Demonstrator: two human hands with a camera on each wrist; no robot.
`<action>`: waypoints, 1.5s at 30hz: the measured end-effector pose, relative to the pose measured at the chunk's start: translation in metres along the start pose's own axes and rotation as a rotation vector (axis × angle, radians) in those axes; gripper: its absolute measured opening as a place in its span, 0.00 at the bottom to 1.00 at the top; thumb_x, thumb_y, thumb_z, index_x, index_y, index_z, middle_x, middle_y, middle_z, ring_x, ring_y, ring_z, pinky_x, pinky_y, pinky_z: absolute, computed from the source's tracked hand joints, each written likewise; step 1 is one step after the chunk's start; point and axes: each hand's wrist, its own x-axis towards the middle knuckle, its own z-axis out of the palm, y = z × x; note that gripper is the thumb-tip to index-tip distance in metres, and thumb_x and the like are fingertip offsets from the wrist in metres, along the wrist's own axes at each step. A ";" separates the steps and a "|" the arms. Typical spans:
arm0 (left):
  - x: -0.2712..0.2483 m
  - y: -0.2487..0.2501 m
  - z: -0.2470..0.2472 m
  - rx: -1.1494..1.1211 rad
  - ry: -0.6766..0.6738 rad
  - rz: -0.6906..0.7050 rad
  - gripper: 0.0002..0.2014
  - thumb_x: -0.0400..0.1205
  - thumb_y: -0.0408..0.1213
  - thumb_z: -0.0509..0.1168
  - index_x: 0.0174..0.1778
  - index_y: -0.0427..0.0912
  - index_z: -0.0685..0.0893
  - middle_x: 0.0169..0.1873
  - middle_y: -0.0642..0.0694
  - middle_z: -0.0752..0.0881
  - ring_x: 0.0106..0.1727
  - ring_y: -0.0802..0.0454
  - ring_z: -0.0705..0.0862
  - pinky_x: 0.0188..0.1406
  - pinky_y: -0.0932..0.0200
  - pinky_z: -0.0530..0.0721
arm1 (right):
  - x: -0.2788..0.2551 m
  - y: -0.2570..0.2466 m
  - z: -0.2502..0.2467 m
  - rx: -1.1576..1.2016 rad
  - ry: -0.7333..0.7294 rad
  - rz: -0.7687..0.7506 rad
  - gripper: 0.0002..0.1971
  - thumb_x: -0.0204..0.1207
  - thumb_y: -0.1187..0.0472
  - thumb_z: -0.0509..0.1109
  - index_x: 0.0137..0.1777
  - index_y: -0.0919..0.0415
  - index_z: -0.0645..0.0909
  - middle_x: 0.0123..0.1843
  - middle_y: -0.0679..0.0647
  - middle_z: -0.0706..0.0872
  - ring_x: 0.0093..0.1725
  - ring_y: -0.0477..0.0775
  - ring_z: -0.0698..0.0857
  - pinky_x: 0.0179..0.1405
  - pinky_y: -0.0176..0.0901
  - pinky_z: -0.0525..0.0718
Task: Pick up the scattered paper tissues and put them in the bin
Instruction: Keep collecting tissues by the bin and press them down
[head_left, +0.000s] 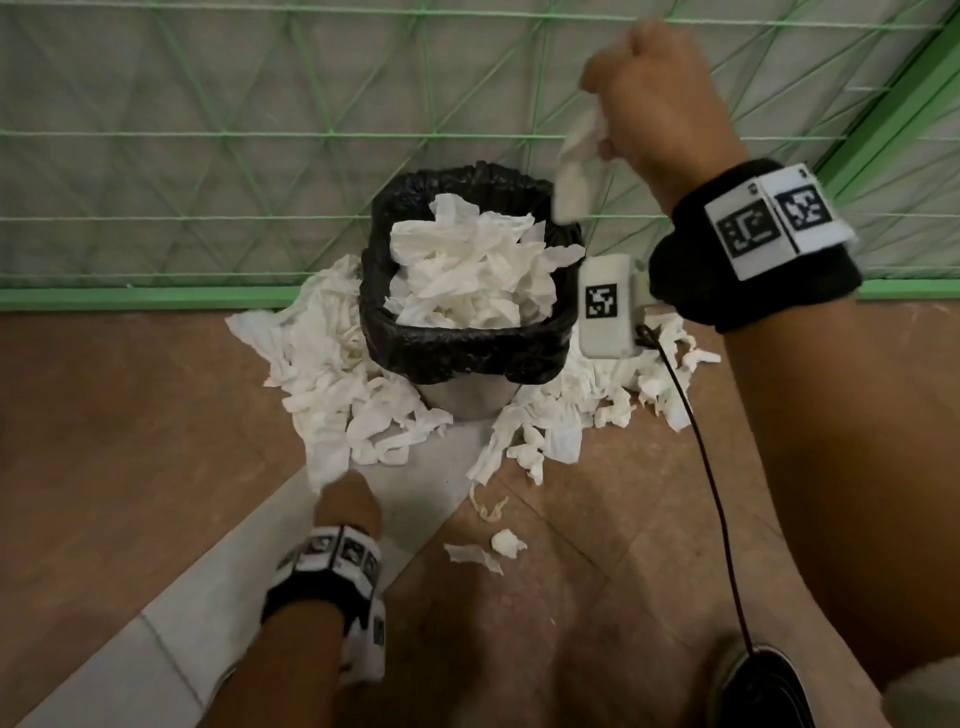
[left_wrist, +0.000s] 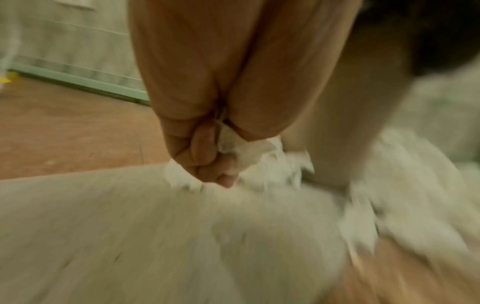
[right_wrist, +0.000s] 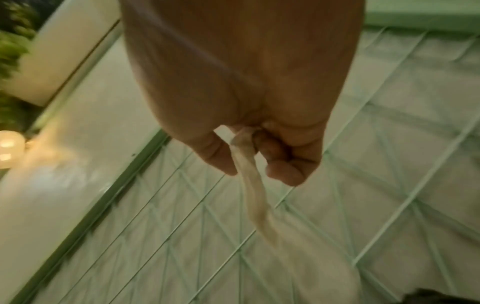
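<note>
A bin (head_left: 470, 353) lined with a black bag stands against the wall, heaped with white tissues (head_left: 470, 270). More tissues lie in piles on the floor to its left (head_left: 332, 384) and right (head_left: 571, 415). My right hand (head_left: 644, 98) is raised above and right of the bin, fingers curled round a hanging tissue (head_left: 574, 166) (right_wrist: 253, 191). My left hand (head_left: 345, 501) is low at the near edge of the left pile, gripping a crumpled tissue (left_wrist: 244, 152).
A wall with green netting (head_left: 260, 135) rises behind the bin. Two small tissue scraps (head_left: 488, 548) lie on the brown floor near me. A black cable (head_left: 711, 483) runs from my right wrist down to a shoe (head_left: 763, 691).
</note>
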 end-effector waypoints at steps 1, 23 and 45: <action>0.012 -0.010 -0.013 -0.002 0.062 -0.069 0.20 0.88 0.32 0.49 0.75 0.26 0.66 0.76 0.31 0.70 0.78 0.36 0.69 0.77 0.49 0.65 | 0.003 -0.004 0.003 0.020 0.048 -0.069 0.15 0.72 0.67 0.57 0.29 0.50 0.58 0.28 0.47 0.63 0.30 0.51 0.67 0.33 0.45 0.69; 0.052 0.116 -0.234 -0.201 0.415 0.361 0.12 0.77 0.32 0.61 0.48 0.35 0.90 0.51 0.39 0.90 0.51 0.39 0.87 0.54 0.49 0.86 | -0.090 0.196 0.110 -0.336 -0.646 0.600 0.22 0.68 0.54 0.74 0.59 0.55 0.71 0.63 0.64 0.79 0.52 0.62 0.82 0.53 0.52 0.84; 0.088 0.002 -0.024 -0.077 -0.041 0.083 0.34 0.76 0.53 0.66 0.77 0.47 0.67 0.73 0.34 0.68 0.73 0.32 0.70 0.71 0.43 0.71 | -0.051 0.148 0.033 -0.288 -1.034 0.451 0.11 0.64 0.68 0.72 0.48 0.66 0.82 0.41 0.56 0.83 0.42 0.55 0.78 0.43 0.45 0.78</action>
